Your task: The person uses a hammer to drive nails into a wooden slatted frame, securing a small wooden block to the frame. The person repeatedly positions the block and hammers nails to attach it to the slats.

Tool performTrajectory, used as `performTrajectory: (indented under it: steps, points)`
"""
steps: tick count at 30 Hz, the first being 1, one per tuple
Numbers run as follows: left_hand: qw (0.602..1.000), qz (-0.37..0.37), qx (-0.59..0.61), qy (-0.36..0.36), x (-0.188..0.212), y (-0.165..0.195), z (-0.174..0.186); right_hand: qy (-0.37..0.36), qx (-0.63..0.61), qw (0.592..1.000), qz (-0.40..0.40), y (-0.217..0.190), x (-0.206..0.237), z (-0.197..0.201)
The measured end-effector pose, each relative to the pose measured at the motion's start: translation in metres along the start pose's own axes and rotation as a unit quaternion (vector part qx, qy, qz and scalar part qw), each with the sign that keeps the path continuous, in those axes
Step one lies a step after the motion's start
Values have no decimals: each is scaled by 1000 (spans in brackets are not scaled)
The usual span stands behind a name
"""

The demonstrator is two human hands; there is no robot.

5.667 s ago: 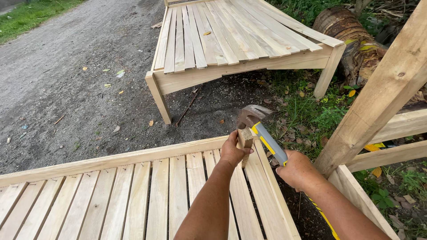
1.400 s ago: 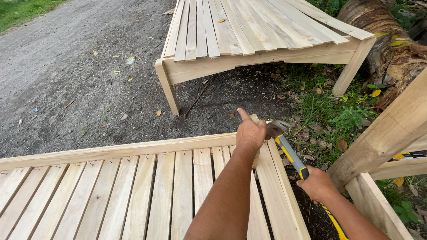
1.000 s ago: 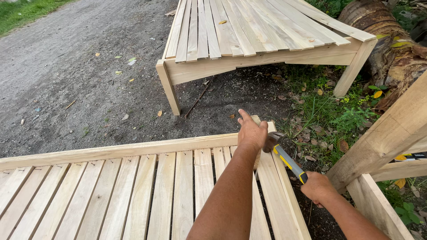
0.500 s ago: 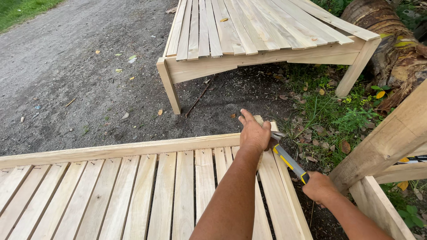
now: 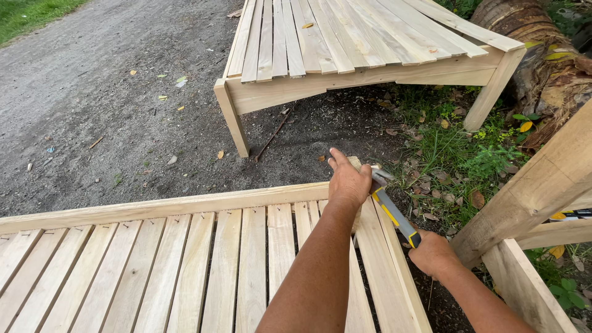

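Bench [image 5: 185,259] of pale slats fills the lower frame; left hand [image 5: 347,183] presses its far corner at 12 o'clock; right hand [image 5: 433,253] grips hammer [image 5: 394,213] at 3 o'clock; a glancing blow could strike fingers or split the slat.

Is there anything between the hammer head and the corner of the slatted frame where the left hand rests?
Nothing separate shows there. The hammer in the right hand has its head right beside the left hand, whose fingers hide the contact spot on the slatted frame.
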State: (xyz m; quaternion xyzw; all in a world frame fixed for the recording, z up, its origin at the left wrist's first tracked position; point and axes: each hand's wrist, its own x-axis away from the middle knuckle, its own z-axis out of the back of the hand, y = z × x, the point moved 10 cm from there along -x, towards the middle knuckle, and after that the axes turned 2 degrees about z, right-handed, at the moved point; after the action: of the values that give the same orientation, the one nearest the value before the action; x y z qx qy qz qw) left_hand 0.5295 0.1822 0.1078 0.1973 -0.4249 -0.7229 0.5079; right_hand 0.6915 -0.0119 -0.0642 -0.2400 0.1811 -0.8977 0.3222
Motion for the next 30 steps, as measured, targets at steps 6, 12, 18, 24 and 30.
performTrajectory:
  steps: [6, 12, 18, 24, 30]
  points:
    - [999, 17, -10, -25, 2, 0, -2, -77, -46, 989, -114, 5, 39, -7]
    - [1000, 11, -12, -18, 1, 1, -2, 20, -149, 989, -12, -11, 10, 24]
    - [1000, 16, -8, -23, 2, 2, -2, 71, -38, 994, 76, -1, -8, 12]
    - [999, 17, -16, -29, 6, 3, -2, -55, -106, 987, -103, 22, 16, -15]
    - [1000, 12, -13, -24, 4, 6, -1, 45, -107, 993, 25, -20, 21, 34]
